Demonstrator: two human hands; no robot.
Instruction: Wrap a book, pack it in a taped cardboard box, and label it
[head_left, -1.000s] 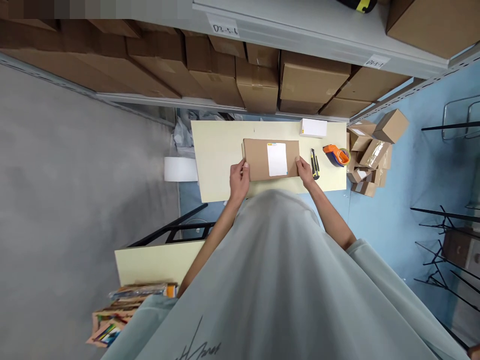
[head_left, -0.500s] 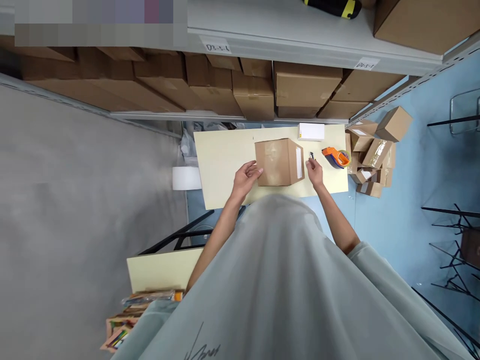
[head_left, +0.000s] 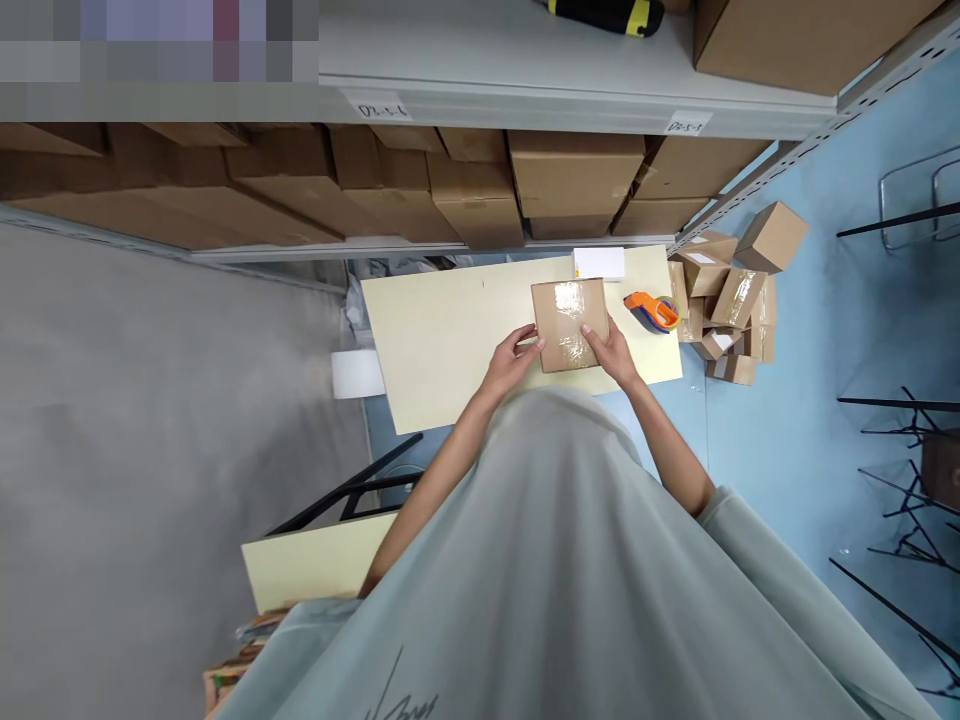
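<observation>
Shirt: the person's loose pale grey-green fabric shirt (head_left: pixel 555 560) fills the near view at 6 o'clock from the work, with dark script at its lower left.
Forearms: both are bare; the left one slants in from 7 o'clock, the right one from between 4 and 5, each bent toward the middle.
Left hand: the left hand (head_left: pixel 510 362) lies at the box's 8 o'clock, fingers loosely extended and a little apart, tips at the box's left edge; whether they press on it cannot be told.
Right hand: the right hand (head_left: pixel 615 358) is clamped on the box at its 4 o'clock, thumb laid across the upper face, fingers around the right side. The two hands are apart, with the box between them.
Box: the brown cardboard box (head_left: pixel 556 318), squarish from above, has glossy clear tape down its upper face. It is over the table's right half; whether it rests there cannot be told.
Table: a pale cream rectangular tabletop (head_left: pixel 435 340) extends beneath the hands and toward 9 o'clock.
Dispenser: an orange-and-blue tape dispenser (head_left: pixel 651 311) lies on the table at the box's 3 o'clock.
White carton: a small white rectangular carton (head_left: pixel 600 262) sits just beyond the box, at 1 o'clock.
Pile: brown cardboard parcels (head_left: pixel 739 298) are heaped past the table's right end, at 3 o'clock.
Shelving: grey metal shelving (head_left: pixel 480 60) spans 12 o'clock, with a row of brown cardboard cartons (head_left: pixel 480 205) beneath its labelled edge.
</observation>
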